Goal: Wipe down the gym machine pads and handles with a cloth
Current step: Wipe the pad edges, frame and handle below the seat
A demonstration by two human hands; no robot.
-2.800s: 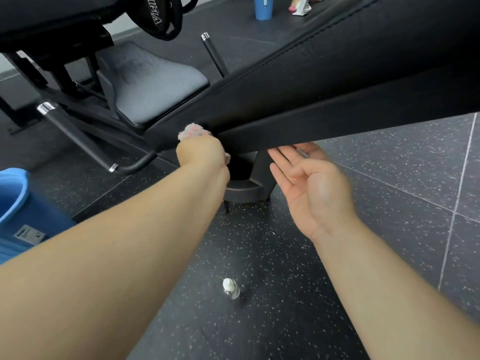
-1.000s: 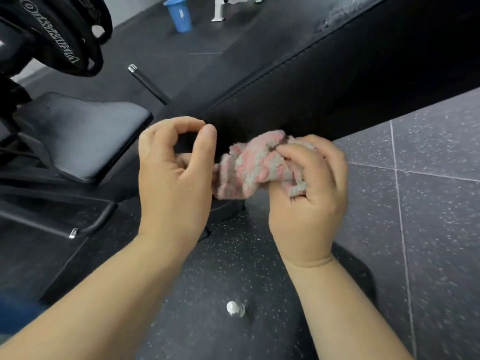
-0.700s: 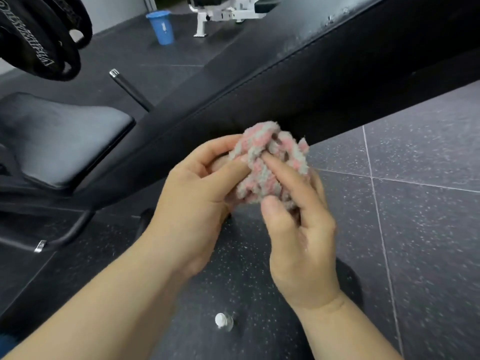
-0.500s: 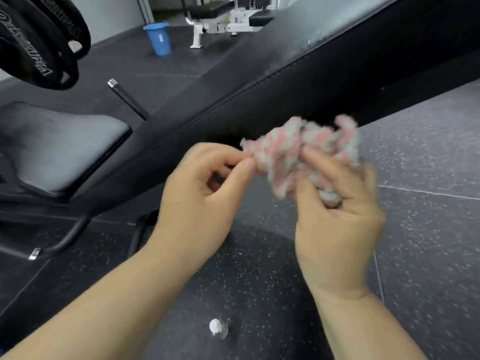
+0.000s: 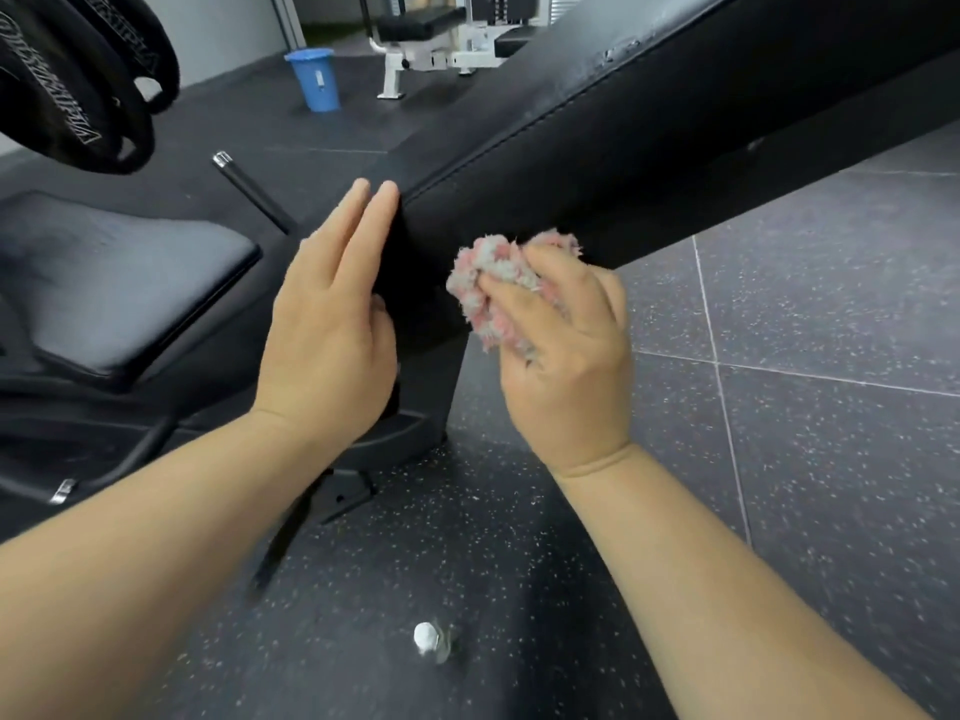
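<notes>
Your left hand (image 5: 332, 330): fingers straight, bracing pad (image 5: 597, 163) | right hand (image 5: 566, 356): fingers curled round bunched cloth (image 5: 493, 283), ready to wipe pad's side

Gym: weight plates (image 5: 78, 90), padded machines (image 5: 649, 137).

Fluffy pink-grey cloth (image 5: 498, 288); matt black leathery pad (image 5: 623, 148); speckled rubbery floor (image 5: 831, 407)

open floor (image 5: 831, 459) right of slanted pad (image 5: 649, 163), seat (image 5: 119, 283) crowding left
</notes>
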